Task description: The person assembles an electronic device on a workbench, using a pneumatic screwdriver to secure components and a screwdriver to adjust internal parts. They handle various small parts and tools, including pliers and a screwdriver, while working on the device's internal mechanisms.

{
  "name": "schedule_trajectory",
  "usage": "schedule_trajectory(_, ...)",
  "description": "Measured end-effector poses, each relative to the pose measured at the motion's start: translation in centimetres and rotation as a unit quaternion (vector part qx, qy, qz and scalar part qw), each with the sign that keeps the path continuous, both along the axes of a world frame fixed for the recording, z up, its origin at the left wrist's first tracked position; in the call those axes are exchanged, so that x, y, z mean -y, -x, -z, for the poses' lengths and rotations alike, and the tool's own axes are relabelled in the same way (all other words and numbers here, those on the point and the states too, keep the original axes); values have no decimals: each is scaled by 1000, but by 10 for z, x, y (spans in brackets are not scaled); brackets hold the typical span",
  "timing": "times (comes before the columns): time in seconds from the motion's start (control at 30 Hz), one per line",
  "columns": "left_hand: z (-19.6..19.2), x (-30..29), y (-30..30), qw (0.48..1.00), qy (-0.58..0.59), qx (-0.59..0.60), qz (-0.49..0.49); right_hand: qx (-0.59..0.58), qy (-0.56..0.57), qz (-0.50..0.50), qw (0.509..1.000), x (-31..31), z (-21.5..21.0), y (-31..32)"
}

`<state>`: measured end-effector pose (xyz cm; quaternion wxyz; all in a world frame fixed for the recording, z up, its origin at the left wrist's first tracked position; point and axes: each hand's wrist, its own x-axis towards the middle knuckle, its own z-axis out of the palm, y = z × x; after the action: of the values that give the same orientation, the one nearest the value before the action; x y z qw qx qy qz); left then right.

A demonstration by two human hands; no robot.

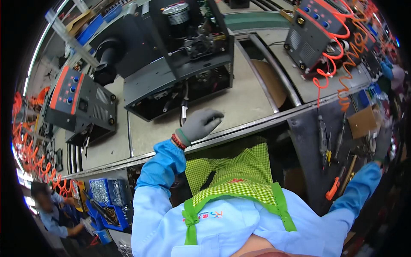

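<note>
My left hand (201, 125), in a grey glove, hovers over the front of the metal workbench (239, 107). Its fingers are loosely bent and apart from the thumb, with nothing in them. Just beyond it stands a large dark grey machine housing (152, 96), open to show its inner parts. A cable with a white sleeve (184, 110) hangs from its lower opening, close to my left hand. Far to the right, my right hand (382, 147) reaches over the dark tool surface beside a cardboard piece (362, 122); its fingers are too blurred and dim to make out.
Grey and orange machines stand left (81, 100) and right (314, 36). Orange coiled hoses (357, 43) hang at right above power screwdrivers (322, 135). An orange-handled cutter (332, 188) and a hammer (349, 175) lie nearby. Blue bins (109, 192) hold screws. A co-worker (53, 210) is lower left.
</note>
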<state>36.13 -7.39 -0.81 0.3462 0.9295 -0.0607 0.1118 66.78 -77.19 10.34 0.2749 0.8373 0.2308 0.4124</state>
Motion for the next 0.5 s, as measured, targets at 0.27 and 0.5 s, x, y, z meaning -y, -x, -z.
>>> schedule_trajectory(0.27, -87, 99, -90, 922, 364, -22, 130, -619, -540, -297, 487, -387, -30, 99)
schedule_trajectory(0.5, -80, 84, -83, 880, 443, -93, 144, -717, -442, -367, 396, -475, 5, 110)
